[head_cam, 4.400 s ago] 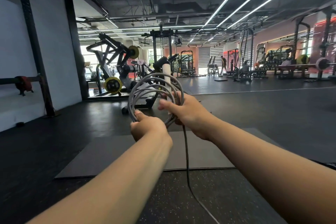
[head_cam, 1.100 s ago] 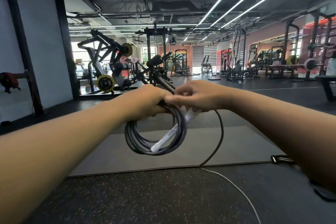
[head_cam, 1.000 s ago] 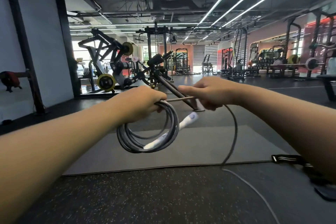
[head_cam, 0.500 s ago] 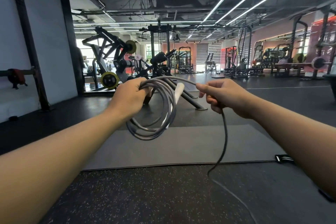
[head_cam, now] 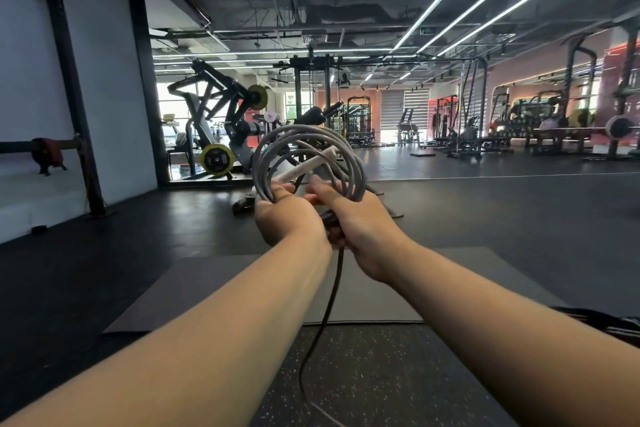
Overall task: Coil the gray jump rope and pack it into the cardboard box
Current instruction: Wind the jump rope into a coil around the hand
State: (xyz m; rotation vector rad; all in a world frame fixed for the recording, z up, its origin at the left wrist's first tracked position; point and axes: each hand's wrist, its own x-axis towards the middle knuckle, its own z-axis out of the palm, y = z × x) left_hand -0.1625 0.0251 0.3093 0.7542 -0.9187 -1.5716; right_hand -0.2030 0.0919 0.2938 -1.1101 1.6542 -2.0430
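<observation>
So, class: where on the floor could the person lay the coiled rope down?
The gray mat, beyond both forearms, shows bare surface. The speckled floor is bare beside the rope's trailing end. Weight machines crowd the far left.

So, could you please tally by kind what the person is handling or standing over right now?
Hands: 2, the left hand and the right hand, both gripping the rope.
Gray jump ropes: 1, partly coiled, its tail hanging to the floor.
White rope handles: 1 in view, inside the coil.
Dark floor mats: 1.
Total: 5.
</observation>
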